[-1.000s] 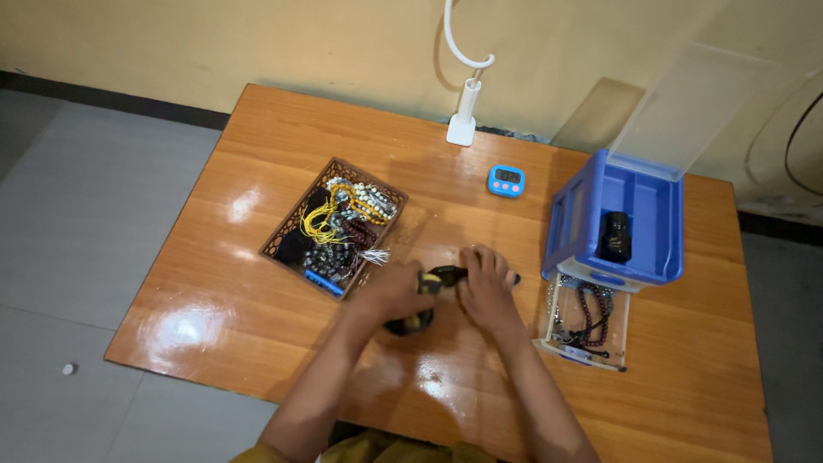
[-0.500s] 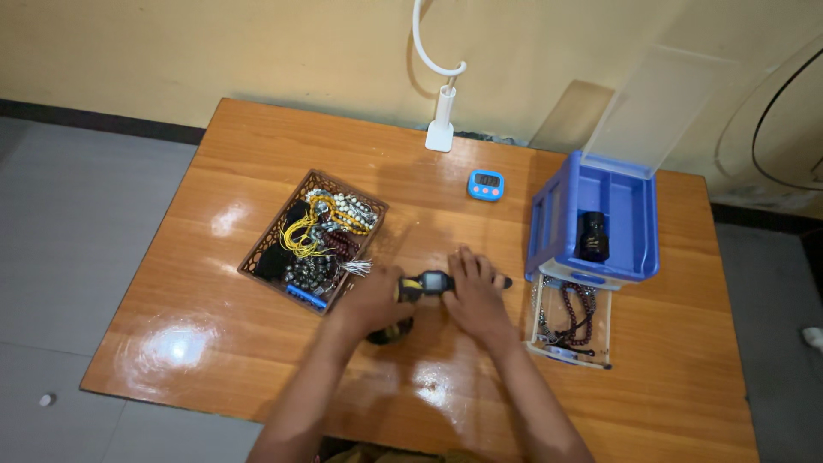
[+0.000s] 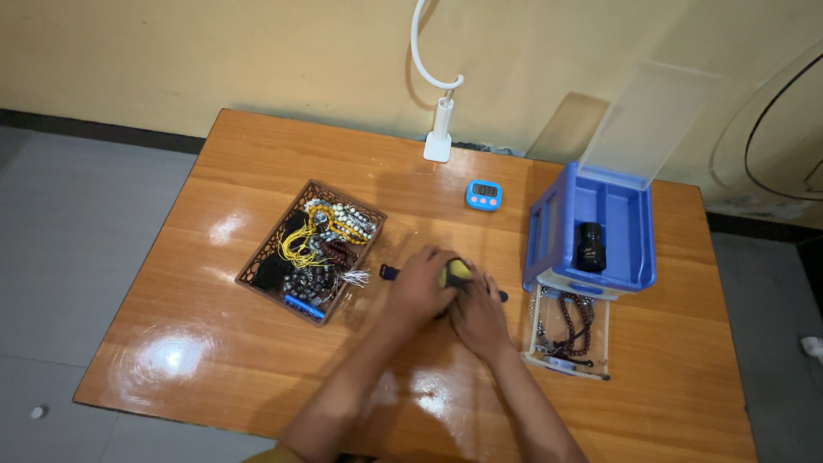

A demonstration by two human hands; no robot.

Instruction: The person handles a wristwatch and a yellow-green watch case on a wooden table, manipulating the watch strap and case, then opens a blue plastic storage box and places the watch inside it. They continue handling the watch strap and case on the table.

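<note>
Both hands meet at the middle of the wooden table (image 3: 257,377). The left hand (image 3: 422,287) and right hand (image 3: 478,315) are clenched together around a small dark object with a yellow-green part (image 3: 456,272); its dark ends poke out on either side. Just right of them, a clear drawer (image 3: 567,330) pulled out of the blue box (image 3: 540,236) holds dark red beads. The box (its clear lid raised) contains a black cylinder (image 3: 591,246). To the left, a brown woven tray (image 3: 257,266) is full of beads and yellow cord. Farther back sit a small blue timer (image 3: 483,195) and a white lamp base (image 3: 438,141).
</note>
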